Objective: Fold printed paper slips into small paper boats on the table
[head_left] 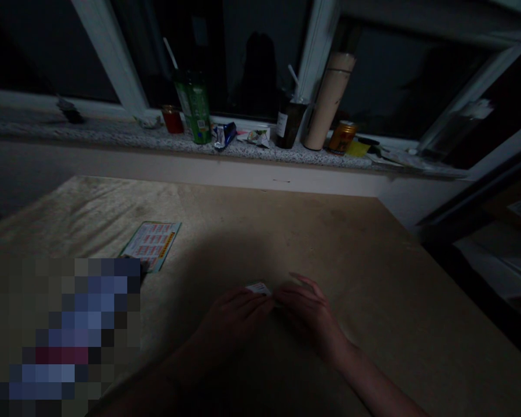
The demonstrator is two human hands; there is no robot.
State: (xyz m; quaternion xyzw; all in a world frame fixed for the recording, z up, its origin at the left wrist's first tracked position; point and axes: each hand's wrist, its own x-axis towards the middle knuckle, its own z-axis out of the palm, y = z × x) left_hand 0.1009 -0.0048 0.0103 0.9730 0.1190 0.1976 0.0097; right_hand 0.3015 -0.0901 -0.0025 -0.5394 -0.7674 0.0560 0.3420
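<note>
A small white printed piece of paper [259,287] shows between my two hands, low over the middle of the wooden tabletop [295,231]. Most of the paper is hidden behind my fingers. My left hand [238,313] is closed on its near side, with fingers pressed together. At the paper's right end, the fingertips of my right hand [308,313] pinch the edge, while one finger is lifted away. Beyond my left hand, a printed sheet [154,243] with rows of red marks lies flat on the table.
Along the windowsill [130,130] stand green cans [197,110], a red jar [172,119], a dark cup with a straw [289,124], a tall beige flask [330,101] and an orange can [342,138]. Crumpled wrappers [224,135] lie between them. A blurred-out patch covers the lower left.
</note>
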